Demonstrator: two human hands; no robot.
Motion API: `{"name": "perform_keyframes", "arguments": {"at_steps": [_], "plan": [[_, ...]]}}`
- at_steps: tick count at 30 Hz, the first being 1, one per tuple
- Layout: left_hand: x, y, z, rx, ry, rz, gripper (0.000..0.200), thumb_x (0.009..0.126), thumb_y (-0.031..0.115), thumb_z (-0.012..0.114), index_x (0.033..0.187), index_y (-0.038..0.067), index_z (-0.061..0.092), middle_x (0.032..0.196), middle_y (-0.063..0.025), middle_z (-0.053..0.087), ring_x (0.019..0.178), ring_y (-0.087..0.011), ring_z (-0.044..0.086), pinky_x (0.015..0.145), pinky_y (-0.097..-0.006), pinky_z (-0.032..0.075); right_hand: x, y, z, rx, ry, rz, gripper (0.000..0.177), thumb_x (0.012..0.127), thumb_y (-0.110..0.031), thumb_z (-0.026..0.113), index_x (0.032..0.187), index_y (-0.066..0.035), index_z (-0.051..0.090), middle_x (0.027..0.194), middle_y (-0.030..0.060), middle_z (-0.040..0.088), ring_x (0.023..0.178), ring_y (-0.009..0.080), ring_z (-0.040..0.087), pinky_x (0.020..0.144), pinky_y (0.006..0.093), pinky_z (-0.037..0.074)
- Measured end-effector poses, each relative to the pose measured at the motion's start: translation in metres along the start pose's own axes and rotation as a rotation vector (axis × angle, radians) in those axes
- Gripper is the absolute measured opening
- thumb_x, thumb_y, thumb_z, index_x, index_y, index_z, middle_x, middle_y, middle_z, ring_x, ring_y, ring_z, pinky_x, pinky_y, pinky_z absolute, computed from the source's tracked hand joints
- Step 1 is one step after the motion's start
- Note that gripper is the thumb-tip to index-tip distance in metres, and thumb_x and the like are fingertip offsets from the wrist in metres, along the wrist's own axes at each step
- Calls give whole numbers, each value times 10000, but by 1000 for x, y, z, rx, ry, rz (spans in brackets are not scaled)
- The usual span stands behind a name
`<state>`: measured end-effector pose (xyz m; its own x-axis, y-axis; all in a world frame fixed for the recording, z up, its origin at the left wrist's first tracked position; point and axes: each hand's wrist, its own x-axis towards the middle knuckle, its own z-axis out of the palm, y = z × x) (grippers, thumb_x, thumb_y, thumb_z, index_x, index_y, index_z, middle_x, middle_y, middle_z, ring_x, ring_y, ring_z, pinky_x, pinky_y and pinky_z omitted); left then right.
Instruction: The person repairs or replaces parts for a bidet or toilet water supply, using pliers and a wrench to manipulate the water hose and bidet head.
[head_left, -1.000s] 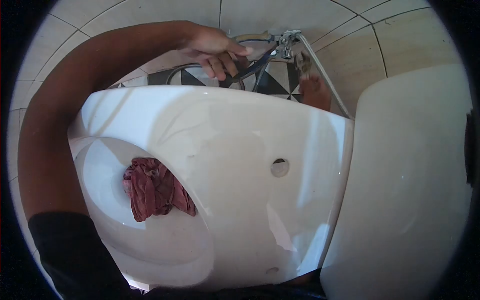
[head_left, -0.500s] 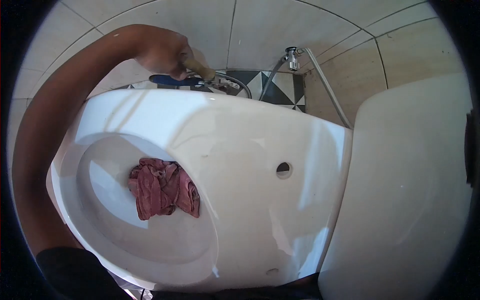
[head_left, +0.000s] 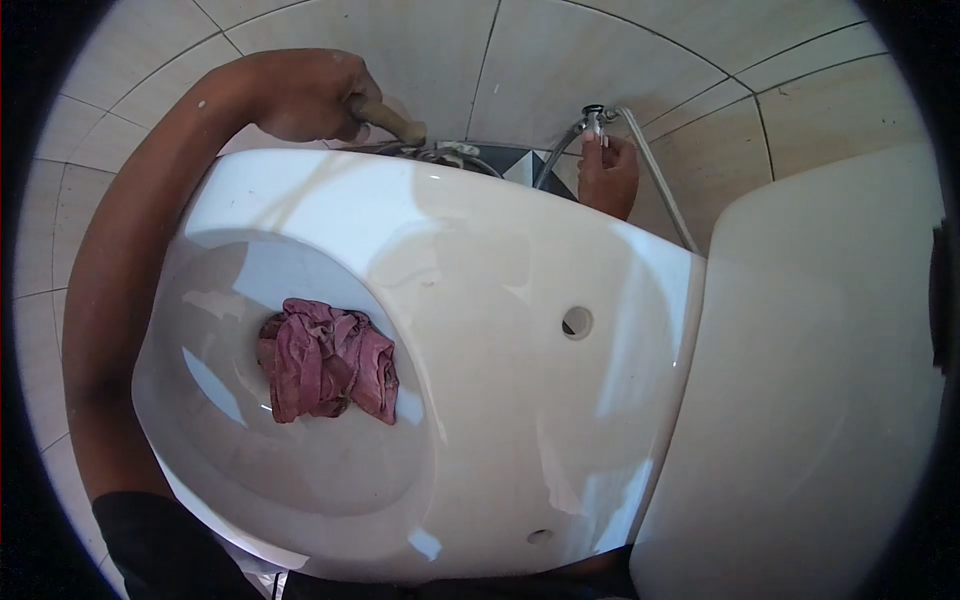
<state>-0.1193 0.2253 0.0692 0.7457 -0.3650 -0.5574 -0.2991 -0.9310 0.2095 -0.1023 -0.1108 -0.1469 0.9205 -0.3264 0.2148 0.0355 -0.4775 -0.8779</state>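
My left hand [head_left: 310, 95] is closed around a short tan, wooden-looking handle [head_left: 392, 121] beyond the far rim of a white toilet [head_left: 490, 270]. What the handle belongs to cannot be made out. Under it, metal parts and a grey flexible hose [head_left: 485, 163] show partly above the rim. My right hand [head_left: 608, 178] comes up from behind the toilet, its fingers pinching the chrome angle valve [head_left: 594, 122] on the wall; its arm is hidden. A crumpled dusky-pink cloth [head_left: 330, 360] lies inside the toilet bowl.
A white cistern [head_left: 800, 370] stands at the right. A grey pipe [head_left: 657, 180] slants from the valve down toward the toilet's back edge. Behind is a beige tiled wall [head_left: 560, 60]. Two bolt holes, one being the far hole [head_left: 577, 323], pierce the toilet top.
My right hand has appeared at the valve. My left hand stays on the tan handle. The toilet has shifted slightly in view, and the blue-handled tool on the floor is now mostly hidden behind the rim.
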Motion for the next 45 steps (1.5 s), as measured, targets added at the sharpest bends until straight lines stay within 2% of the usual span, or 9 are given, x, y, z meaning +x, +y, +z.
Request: {"name": "perform_keyframes", "arguments": {"at_steps": [4,12,23,25,28,33,40,42,45], "plan": [[-1,3,-1,-97,-30,-40,164,869,150,670,901,-7,706,780,-121,698,763,-232,701,721,-388,516,1,0,5,171,-28,145,428,965,-386,693,1075,20,613,813,115,698,714,176,670,647,306,528],[9,-7,-3,-27,-142,-88,167,896,142,652,898,-16,703,794,-126,703,762,-221,709,725,-383,518,8,-3,-13,1047,-359,674,314,988,-343,678,1028,-35,629,891,122,703,707,183,684,628,305,599],[11,-10,0,-114,-114,-43,191,902,187,667,870,4,710,704,-78,685,687,-187,665,672,-379,488,13,7,-5,844,-290,495,258,982,-315,689,1001,-61,648,838,75,676,700,160,677,612,278,608],[10,-4,-5,-62,-181,-123,188,880,157,677,986,8,721,851,-116,721,787,-205,722,758,-381,520,12,5,-8,827,-281,510,258,980,-315,692,994,-62,649,827,71,669,693,161,675,609,279,608],[13,-11,-2,-78,-186,-100,192,877,164,684,981,6,722,845,-117,723,775,-208,720,748,-381,521,12,9,-8,831,-282,537,286,997,-341,663,1014,-55,660,840,73,677,707,173,673,635,288,609],[13,-9,-1,-75,-192,-122,196,879,173,679,974,7,723,836,-116,723,749,-209,712,735,-386,524,27,29,-13,1289,-518,757,435,1033,-461,560,1089,-44,665,870,76,688,770,199,680,717,334,590],[11,-16,-1,-105,-157,-82,202,875,194,679,944,7,712,804,-107,712,742,-209,693,721,-382,515,-9,9,-15,1019,-384,668,502,1014,-527,560,1103,-43,658,922,96,699,838,212,685,796,357,564],[9,-23,-1,-96,-135,-51,178,869,178,681,952,25,720,766,-89,700,709,-215,664,697,-393,498,-36,12,-22,722,-324,756,552,1003,-576,545,1126,-50,656,936,99,712,828,218,694,771,362,562],[-1,-28,-4,-70,-87,-7,152,859,155,686,967,58,733,735,-72,681,685,-215,617,681,-397,475,-90,57,-28,325,-307,413,532,992,-544,575,1139,-40,659,930,140,730,827,265,714,752,399,561]]}}
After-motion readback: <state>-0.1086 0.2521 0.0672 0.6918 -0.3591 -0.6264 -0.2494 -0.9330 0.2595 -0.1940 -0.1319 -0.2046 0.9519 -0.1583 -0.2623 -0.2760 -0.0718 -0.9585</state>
